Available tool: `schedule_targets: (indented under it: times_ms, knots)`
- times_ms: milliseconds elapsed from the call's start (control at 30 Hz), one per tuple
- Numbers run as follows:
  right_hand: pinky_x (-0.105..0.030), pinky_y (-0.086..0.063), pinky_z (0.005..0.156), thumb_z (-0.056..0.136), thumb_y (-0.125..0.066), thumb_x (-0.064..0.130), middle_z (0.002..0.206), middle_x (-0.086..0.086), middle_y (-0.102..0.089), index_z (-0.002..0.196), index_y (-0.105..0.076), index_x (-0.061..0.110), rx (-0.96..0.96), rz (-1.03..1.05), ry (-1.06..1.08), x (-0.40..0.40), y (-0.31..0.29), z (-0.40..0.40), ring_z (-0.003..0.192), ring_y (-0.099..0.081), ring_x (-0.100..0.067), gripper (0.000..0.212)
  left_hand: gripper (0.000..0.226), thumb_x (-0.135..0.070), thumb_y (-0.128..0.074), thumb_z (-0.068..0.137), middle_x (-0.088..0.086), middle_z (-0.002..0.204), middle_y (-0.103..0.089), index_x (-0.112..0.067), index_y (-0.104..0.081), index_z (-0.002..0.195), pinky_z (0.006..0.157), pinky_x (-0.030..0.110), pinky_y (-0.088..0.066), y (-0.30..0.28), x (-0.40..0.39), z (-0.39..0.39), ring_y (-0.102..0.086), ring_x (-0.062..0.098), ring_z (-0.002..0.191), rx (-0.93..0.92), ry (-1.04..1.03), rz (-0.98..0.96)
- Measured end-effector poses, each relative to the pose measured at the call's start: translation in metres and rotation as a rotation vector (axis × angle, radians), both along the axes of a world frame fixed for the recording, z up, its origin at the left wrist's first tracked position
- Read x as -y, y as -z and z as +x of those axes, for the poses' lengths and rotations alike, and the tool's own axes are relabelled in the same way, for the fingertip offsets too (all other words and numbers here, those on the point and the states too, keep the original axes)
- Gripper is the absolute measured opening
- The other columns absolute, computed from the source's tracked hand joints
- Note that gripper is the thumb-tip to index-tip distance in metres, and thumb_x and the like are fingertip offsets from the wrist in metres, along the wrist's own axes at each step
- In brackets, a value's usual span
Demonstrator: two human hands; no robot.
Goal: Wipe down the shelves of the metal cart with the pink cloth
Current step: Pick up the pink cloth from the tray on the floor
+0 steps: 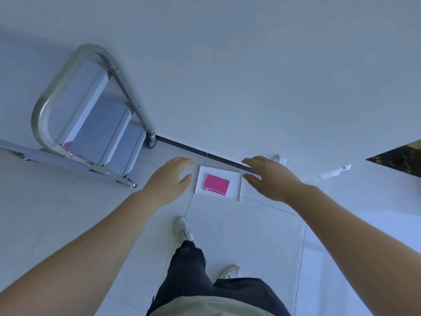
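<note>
A folded pink cloth lies in a white tray on the tiled floor by the wall. To the left stands the metal cart, seen from above, with a curved tubular handle and several stacked shelves. My left hand hovers just left of the tray, fingers apart, holding nothing. My right hand hovers over the tray's right edge, also open and empty. Neither hand touches the cloth.
A white spray bottle with a green tip lies on the floor at the right. A small white object sits by the dark baseboard. A dark marble surface juts in at far right. My feet in light shoes stand below the tray.
</note>
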State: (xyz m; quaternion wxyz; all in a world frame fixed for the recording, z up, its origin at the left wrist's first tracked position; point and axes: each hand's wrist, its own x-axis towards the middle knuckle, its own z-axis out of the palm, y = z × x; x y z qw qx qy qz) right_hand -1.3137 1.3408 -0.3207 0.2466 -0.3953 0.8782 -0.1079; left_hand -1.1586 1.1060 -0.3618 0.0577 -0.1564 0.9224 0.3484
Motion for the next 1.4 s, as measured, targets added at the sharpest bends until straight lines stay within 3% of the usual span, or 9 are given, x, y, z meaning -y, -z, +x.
schedule_targets:
  times_ms: [200,400,600,833,1000,1200,1300,1400]
  knots:
    - [-0.035,-0.045,0.091,0.094,-0.044,0.037,0.136,0.004,-0.046,0.137,-0.039,0.027,0.052,0.113,0.011,0.034,0.054,-0.043,0.116,-0.052,-0.022,0.044,0.045,-0.022,-0.048,0.093,0.000,0.142,-0.042,-0.017,-0.039,0.136,0.103,0.036,-0.037,0.055,0.040,-0.056,-0.041,0.019,0.127,0.120,0.053,-0.023]
    - [-0.029,-0.039,0.095,0.094,-0.046,0.035,0.142,0.004,-0.039,0.139,-0.038,0.026,0.097,0.212,-0.090,0.068,0.167,-0.101,0.119,-0.049,-0.020,0.047,0.045,-0.021,-0.049,0.092,0.003,0.141,-0.042,-0.016,-0.039,0.136,0.098,0.037,-0.040,0.165,0.050,-0.102,-0.045,0.024,0.124,0.170,0.013,-0.037]
    - [-0.035,-0.042,0.099,0.095,-0.042,0.033,0.148,0.001,-0.029,0.138,-0.037,0.027,0.150,0.325,-0.160,0.088,0.356,-0.139,0.121,-0.049,-0.022,0.044,0.043,-0.020,-0.052,0.090,0.007,0.135,-0.046,-0.011,-0.043,0.131,0.090,0.035,-0.041,0.342,0.035,-0.130,-0.050,0.026,0.114,0.201,-0.007,-0.101]
    - [-0.042,-0.039,0.102,0.095,-0.042,0.027,0.155,-0.007,-0.006,0.140,-0.032,0.023,0.158,0.560,-0.323,0.087,0.593,-0.141,0.137,-0.027,-0.029,0.047,0.054,-0.024,-0.047,0.091,0.010,0.149,-0.028,-0.012,-0.030,0.141,0.105,0.039,-0.026,0.550,0.026,-0.143,-0.033,0.027,0.132,0.271,0.128,-0.238]
    - [-0.045,-0.030,0.109,0.093,-0.042,0.026,0.156,-0.011,0.002,0.144,-0.026,0.027,0.156,0.637,-0.317,0.090,0.716,-0.140,0.142,-0.012,-0.030,0.053,0.054,-0.025,-0.049,0.091,0.013,0.150,-0.026,-0.010,-0.030,0.140,0.107,0.042,-0.024,0.648,0.029,-0.143,-0.029,0.030,0.134,0.297,0.155,-0.291]
    - [-0.044,-0.035,0.106,0.087,-0.046,0.019,0.146,-0.015,-0.019,0.139,-0.038,0.030,0.179,0.747,-0.159,0.082,0.784,-0.148,0.134,-0.023,-0.032,0.054,0.053,-0.022,-0.047,0.091,0.013,0.151,-0.024,-0.012,-0.029,0.140,0.108,0.042,-0.020,0.695,0.030,-0.134,-0.026,0.031,0.135,0.316,0.163,-0.255]
    - [-0.040,-0.040,0.102,0.086,-0.047,0.016,0.136,-0.015,-0.035,0.133,-0.047,0.020,0.182,0.733,-0.141,0.080,0.787,-0.152,0.127,-0.033,-0.031,0.047,0.053,-0.021,-0.047,0.092,0.013,0.151,-0.024,-0.012,-0.028,0.141,0.109,0.041,-0.020,0.698,0.031,-0.135,-0.025,0.031,0.136,0.312,0.157,-0.241]
    - [-0.034,-0.045,0.086,0.087,-0.047,0.011,0.121,-0.015,-0.042,0.110,-0.058,0.003,0.128,0.687,-0.099,0.082,0.778,-0.151,0.110,-0.044,-0.029,0.026,0.053,-0.020,-0.047,0.092,0.013,0.150,-0.025,-0.012,-0.028,0.141,0.109,0.041,-0.020,0.696,0.031,-0.139,-0.025,0.030,0.136,0.309,0.160,-0.236]
